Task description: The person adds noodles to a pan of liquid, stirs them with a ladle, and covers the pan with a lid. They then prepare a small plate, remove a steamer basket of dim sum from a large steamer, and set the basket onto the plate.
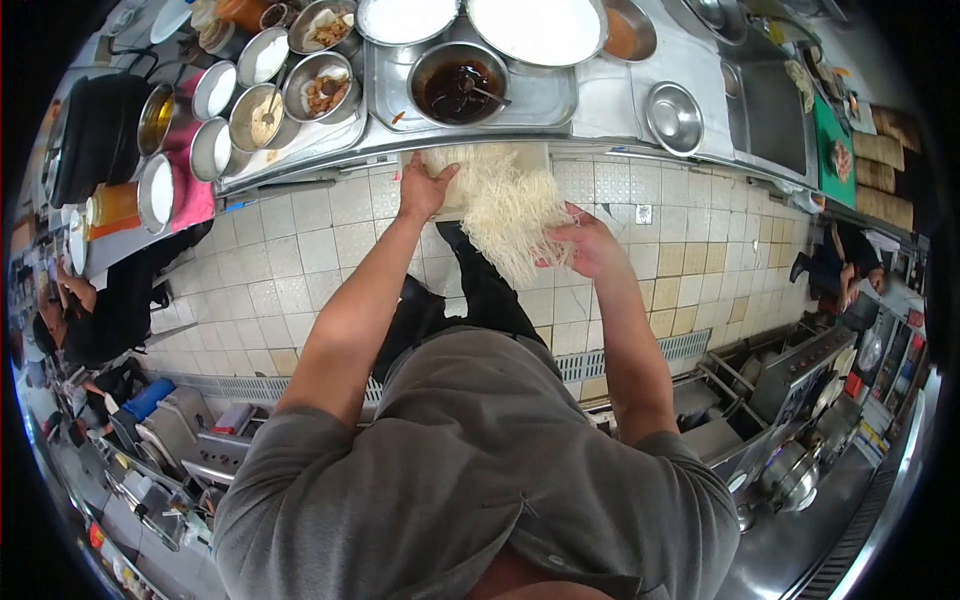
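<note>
A large tangle of thin, pale dry noodles (512, 215) spills over the front of a pale shallow container (538, 156) just below the counter's edge. My left hand (427, 188) is at the container's left side, its thumb reaching inward over it and the fingers along the side; their tips are partly hidden. On the other side, my right hand (592, 243) has its fingers curled into the noodles' lower right edge, with strands between them. Directly above on the counter, a metal bowl of dark sauce (440, 92) holds a spoon (487, 94).
Bowls of white powder (530, 28) and a bowl of brown pieces (322, 88) crowd the counter (620, 110). An upturned-looking metal bowl (675, 118) sits near a sink (765, 125). Behind me stands a stove (800, 365). People (100, 310) are at far left and right (850, 262).
</note>
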Available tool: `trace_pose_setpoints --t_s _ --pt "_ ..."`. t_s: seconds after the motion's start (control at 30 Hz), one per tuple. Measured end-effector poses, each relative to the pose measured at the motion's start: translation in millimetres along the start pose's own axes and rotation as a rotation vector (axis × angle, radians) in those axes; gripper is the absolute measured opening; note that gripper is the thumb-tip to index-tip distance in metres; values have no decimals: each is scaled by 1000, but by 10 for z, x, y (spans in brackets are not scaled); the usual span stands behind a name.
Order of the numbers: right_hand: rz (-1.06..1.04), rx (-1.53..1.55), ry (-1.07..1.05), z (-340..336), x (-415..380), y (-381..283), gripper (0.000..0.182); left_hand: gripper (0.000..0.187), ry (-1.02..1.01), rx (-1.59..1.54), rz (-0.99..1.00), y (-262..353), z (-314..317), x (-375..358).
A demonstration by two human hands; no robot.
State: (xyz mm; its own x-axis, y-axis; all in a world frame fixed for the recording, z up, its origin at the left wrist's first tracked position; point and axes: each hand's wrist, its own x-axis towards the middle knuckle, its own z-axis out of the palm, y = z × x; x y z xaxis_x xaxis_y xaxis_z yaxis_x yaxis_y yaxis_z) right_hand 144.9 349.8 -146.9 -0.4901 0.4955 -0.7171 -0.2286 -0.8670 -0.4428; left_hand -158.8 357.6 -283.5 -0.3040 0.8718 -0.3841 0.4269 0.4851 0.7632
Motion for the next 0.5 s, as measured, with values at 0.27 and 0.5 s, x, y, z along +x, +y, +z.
trace_pose_setpoints --t_s 0.27,0.5 --pt "-5 -139 -150 553 -156 -158 52 46 30 -661 37 249 -615 -808" --pt "69 -322 -352 1382 84 -232 53 72 -458 -1785 -114 577 -1358 -1254"
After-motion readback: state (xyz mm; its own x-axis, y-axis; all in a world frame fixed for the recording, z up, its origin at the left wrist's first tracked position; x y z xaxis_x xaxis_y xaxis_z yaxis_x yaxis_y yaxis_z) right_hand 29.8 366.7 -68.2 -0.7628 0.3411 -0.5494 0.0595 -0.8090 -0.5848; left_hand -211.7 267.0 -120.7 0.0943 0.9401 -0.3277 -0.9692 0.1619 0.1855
